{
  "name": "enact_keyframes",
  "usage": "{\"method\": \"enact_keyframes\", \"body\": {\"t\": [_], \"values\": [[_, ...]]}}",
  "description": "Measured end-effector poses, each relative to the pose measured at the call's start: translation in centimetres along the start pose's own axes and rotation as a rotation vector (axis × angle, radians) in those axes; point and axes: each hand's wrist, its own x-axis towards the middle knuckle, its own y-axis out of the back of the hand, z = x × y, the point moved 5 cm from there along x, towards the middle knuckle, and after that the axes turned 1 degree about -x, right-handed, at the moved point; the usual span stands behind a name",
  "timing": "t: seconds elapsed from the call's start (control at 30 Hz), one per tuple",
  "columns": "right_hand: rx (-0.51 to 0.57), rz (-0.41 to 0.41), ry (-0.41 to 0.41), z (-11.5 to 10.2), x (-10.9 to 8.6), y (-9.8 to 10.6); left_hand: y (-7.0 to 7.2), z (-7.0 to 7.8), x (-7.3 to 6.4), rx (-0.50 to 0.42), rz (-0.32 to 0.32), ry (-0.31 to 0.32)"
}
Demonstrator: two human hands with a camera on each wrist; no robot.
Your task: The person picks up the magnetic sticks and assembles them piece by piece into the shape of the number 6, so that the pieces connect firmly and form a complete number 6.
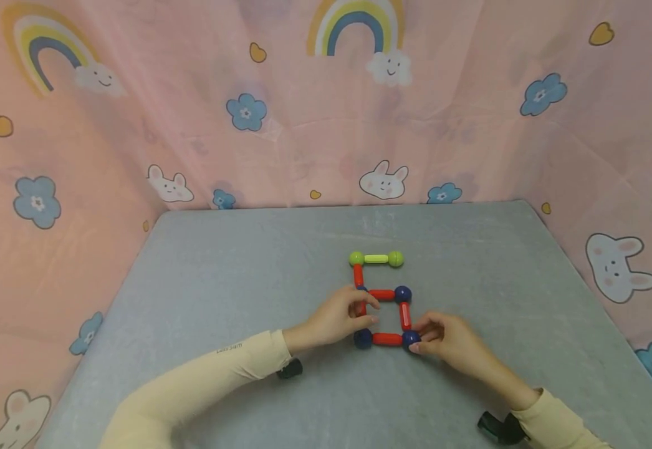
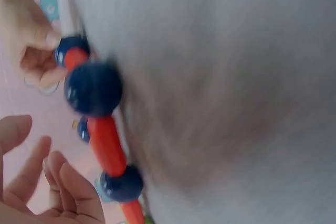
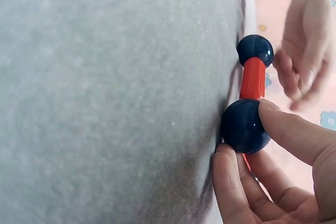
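Observation:
A figure of rods and balls lies flat on the table. Red rods (image 1: 387, 339) and dark blue balls (image 1: 402, 294) form a square. From its far left corner a red rod (image 1: 358, 275) runs back to a green ball (image 1: 356, 258), joined by a light green rod (image 1: 376, 259) to another green ball (image 1: 396, 259). My right hand (image 1: 454, 343) pinches the near right blue ball (image 3: 245, 126) between thumb and fingers. Over the square's left side is my left hand (image 1: 340, 317), fingers loosely bent and holding nothing; it partly hides the left rod and far left ball.
The grey table (image 1: 236, 262) spreads around the figure. A pink curtain (image 1: 303, 149) printed with rainbows, flowers and rabbits hangs behind it and along both sides. Dark wrist devices (image 1: 502, 428) show under both cream sleeves (image 1: 202, 374).

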Motion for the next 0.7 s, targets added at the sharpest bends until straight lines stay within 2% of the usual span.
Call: {"method": "enact_keyframes", "body": {"t": [0.07,0.17,0.3,0.4,0.57,0.7], "values": [[0.001,0.001,-0.023,0.1,0.0,0.0,0.4,0.3,1.0,0.004,-0.006,-0.046],[0.015,-0.003,-0.039,0.2,0.0,0.1,0.5,0.9,2.6,0.067,-0.036,-0.117],[0.037,-0.017,-0.03,0.3,0.0,0.1,0.2,1.6,4.9,0.181,-0.121,-0.203],[0.043,-0.029,-0.025,0.4,0.0,0.1,-0.4,2.0,6.3,0.222,-0.207,-0.25],[0.052,-0.046,-0.016,0.4,0.1,0.1,-1.6,1.8,8.0,0.245,-0.36,-0.266],[0.06,-0.053,-0.018,0.4,0.1,0.2,-2.5,1.4,8.9,0.271,-0.435,-0.252]]}}
